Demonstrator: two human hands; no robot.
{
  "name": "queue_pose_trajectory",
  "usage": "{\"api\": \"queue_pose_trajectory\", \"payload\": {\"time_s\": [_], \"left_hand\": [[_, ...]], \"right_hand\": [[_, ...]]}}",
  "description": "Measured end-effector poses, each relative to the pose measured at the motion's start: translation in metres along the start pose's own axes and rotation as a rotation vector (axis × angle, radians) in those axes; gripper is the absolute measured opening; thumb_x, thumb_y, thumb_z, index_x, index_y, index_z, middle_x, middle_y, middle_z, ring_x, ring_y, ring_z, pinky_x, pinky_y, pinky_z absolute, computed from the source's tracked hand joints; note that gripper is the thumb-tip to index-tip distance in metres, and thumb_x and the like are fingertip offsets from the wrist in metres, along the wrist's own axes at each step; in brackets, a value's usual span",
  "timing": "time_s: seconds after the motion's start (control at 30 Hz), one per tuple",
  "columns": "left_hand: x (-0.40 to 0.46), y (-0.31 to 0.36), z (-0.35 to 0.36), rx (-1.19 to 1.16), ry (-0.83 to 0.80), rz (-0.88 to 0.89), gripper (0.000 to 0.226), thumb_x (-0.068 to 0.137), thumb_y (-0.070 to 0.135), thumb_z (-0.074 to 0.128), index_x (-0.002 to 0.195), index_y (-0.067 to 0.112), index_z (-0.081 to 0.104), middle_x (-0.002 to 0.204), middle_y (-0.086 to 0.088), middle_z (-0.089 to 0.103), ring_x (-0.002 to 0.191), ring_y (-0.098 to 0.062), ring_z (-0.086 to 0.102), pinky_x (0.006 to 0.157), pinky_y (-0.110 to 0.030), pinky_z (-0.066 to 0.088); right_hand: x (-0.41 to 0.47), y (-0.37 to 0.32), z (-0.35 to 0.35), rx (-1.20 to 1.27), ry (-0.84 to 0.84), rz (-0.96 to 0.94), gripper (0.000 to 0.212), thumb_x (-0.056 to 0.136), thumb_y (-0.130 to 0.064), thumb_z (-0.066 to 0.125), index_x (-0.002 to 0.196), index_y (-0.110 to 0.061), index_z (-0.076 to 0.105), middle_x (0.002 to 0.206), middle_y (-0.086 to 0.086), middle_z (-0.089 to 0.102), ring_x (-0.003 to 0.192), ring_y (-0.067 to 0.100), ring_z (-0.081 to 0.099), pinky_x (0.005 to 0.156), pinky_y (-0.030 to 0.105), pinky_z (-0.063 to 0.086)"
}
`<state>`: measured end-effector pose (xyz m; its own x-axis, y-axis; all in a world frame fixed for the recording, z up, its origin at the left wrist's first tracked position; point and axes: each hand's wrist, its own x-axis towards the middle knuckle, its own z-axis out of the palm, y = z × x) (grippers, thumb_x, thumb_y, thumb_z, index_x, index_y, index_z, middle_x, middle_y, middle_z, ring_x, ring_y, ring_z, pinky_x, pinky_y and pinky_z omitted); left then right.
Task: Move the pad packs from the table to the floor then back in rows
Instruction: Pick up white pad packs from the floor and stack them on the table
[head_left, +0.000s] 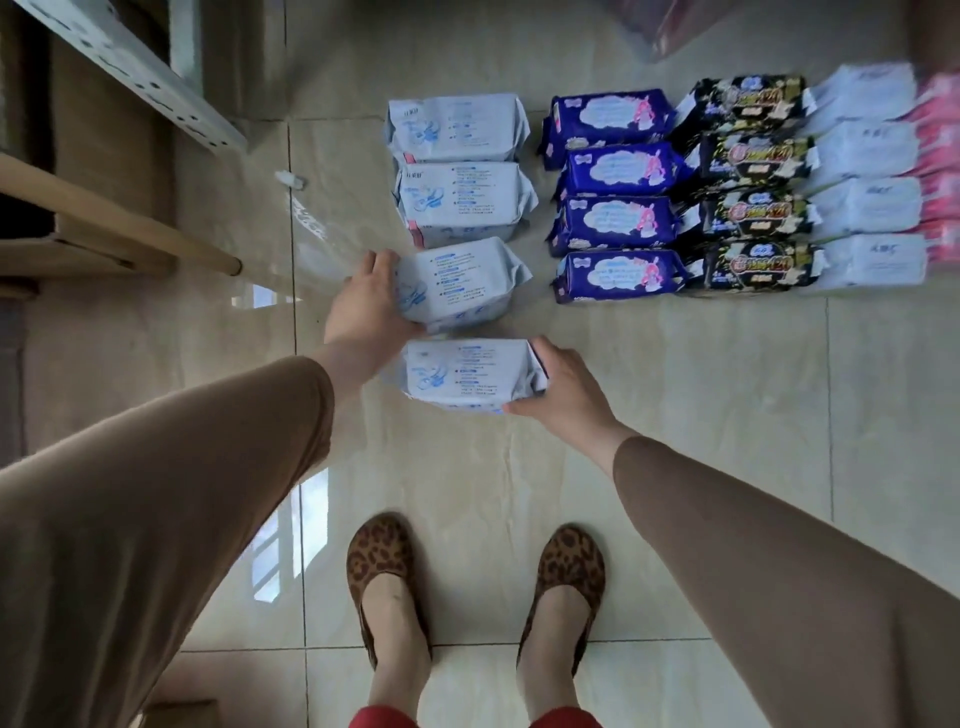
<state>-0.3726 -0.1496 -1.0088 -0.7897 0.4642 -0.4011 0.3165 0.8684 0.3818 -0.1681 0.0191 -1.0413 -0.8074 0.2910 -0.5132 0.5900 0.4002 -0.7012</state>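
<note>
Two pad packs long axis left-right, left grip and right grip each clamped on one.

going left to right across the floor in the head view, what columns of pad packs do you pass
light blue packs → dark blue packs with a pink figure → black packs with gold print → pale blue-white packs → pink packs, cut off by the right edge.
</note>
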Motion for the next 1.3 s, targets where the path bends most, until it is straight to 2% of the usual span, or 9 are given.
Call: {"api": "queue_pose_trajectory", "payload": {"time_s": [0.27, 0.47, 0.53, 0.67, 0.77, 0.83, 0.93, 1.0, 1.3], "left_hand": [[-0.087, 0.066, -0.172, -0.052, -0.008, -0.022, 0.081, 0.061, 0.031, 0.089, 0.128, 0.02, 0.045, 0.116, -0.001, 0.046, 0.102, -0.028, 0.056, 0.079, -0.039, 0.05], [-0.151, 0.145, -0.368, -0.146, 0.088, 0.056, 0.082, 0.059, 0.038, 0.089, 0.128, 0.023, 0.047, 0.115, 0.004, 0.046, 0.106, -0.02, 0.054, 0.087, -0.033, 0.046], [-0.168, 0.167, -0.431, -0.169, 0.144, 0.086, 0.083, 0.06, 0.042, 0.088, 0.131, 0.024, 0.047, 0.116, 0.004, 0.049, 0.104, -0.018, 0.053, 0.085, -0.03, 0.042], [-0.191, 0.198, -0.539, -0.189, 0.231, 0.149, 0.084, 0.06, 0.052, 0.082, 0.132, 0.033, 0.043, 0.112, 0.01, 0.047, 0.095, -0.01, 0.049, 0.08, -0.026, 0.04], [-0.195, 0.215, -0.605, -0.167, 0.275, 0.186, 0.087, 0.061, 0.057, 0.081, 0.134, 0.029, 0.043, 0.116, 0.006, 0.049, 0.097, -0.012, 0.052, 0.083, -0.031, 0.045], [-0.197, 0.225, -0.643, -0.152, 0.303, 0.211, 0.088, 0.06, 0.06, 0.08, 0.134, 0.03, 0.043, 0.114, 0.007, 0.05, 0.095, -0.013, 0.053, 0.08, -0.03, 0.044], [-0.193, 0.238, -0.687, -0.141, 0.327, 0.262, 0.088, 0.061, 0.06, 0.08, 0.135, 0.031, 0.042, 0.109, 0.009, 0.049, 0.089, -0.011, 0.055, 0.072, -0.024, 0.042], [-0.185, 0.247, -0.712, -0.137, 0.347, 0.291, 0.087, 0.061, 0.057, 0.081, 0.134, 0.031, 0.042, 0.108, 0.009, 0.049, 0.088, -0.012, 0.056, 0.071, -0.024, 0.044], [-0.085, 0.298, -0.797, -0.163, 0.398, 0.369, 0.083, 0.062, 0.048, 0.086, 0.132, 0.029, 0.046, 0.109, 0.008, 0.048, 0.091, -0.012, 0.055, 0.075, -0.022, 0.04]], "right_hand": [[-0.121, -0.104, -0.135, 0.035, -0.041, 0.116, 0.058, 0.058, -0.046, 0.081, 0.108, -0.039, 0.05, 0.1, -0.01, 0.06, 0.098, 0.011, 0.056, 0.065, 0.024, 0.041], [-0.195, -0.264, -0.276, 0.143, -0.054, 0.071, 0.088, 0.05, -0.061, 0.086, 0.128, -0.048, 0.047, 0.118, -0.027, 0.065, 0.106, -0.005, 0.063, 0.088, 0.018, 0.052], [-0.214, -0.318, -0.318, 0.207, -0.084, 0.059, 0.101, 0.046, -0.065, 0.09, 0.136, -0.045, 0.048, 0.126, -0.021, 0.065, 0.115, 0.004, 0.064, 0.1, 0.034, 0.053], [-0.245, -0.415, -0.391, 0.245, -0.066, -0.035, 0.086, 0.038, -0.068, 0.092, 0.115, -0.068, 0.054, 0.118, -0.026, 0.068, 0.119, 0.014, 0.064, 0.1, 0.04, 0.053], [-0.257, -0.475, -0.432, 0.156, 0.015, -0.074, 0.129, 0.029, -0.075, 0.088, 0.145, -0.049, 0.038, 0.141, -0.024, 0.047, 0.133, 0.009, 0.048, 0.109, 0.032, 0.041], [-0.262, -0.51, -0.454, 0.153, 0.026, -0.106, 0.134, 0.032, -0.071, 0.09, 0.15, -0.039, 0.035, 0.143, -0.014, 0.051, 0.129, 0.007, 0.053, 0.109, 0.03, 0.044], [-0.268, -0.554, -0.481, 0.16, 0.057, -0.175, 0.104, 0.044, -0.05, 0.093, 0.136, -0.045, 0.043, 0.113, -0.032, 0.063, 0.099, -0.019, 0.06, 0.083, 0.004, 0.05], [-0.267, -0.579, -0.495, 0.158, 0.086, -0.211, 0.089, 0.052, -0.036, 0.093, 0.129, -0.043, 0.049, 0.104, -0.036, 0.068, 0.1, -0.016, 0.062, 0.083, 0.005, 0.05], [-0.196, -0.637, -0.566, 0.215, 0.109, -0.301, 0.082, 0.071, -0.005, 0.088, 0.142, -0.016, 0.049, 0.129, 0.004, 0.067, 0.121, 0.021, 0.063, 0.108, 0.046, 0.047]]}}
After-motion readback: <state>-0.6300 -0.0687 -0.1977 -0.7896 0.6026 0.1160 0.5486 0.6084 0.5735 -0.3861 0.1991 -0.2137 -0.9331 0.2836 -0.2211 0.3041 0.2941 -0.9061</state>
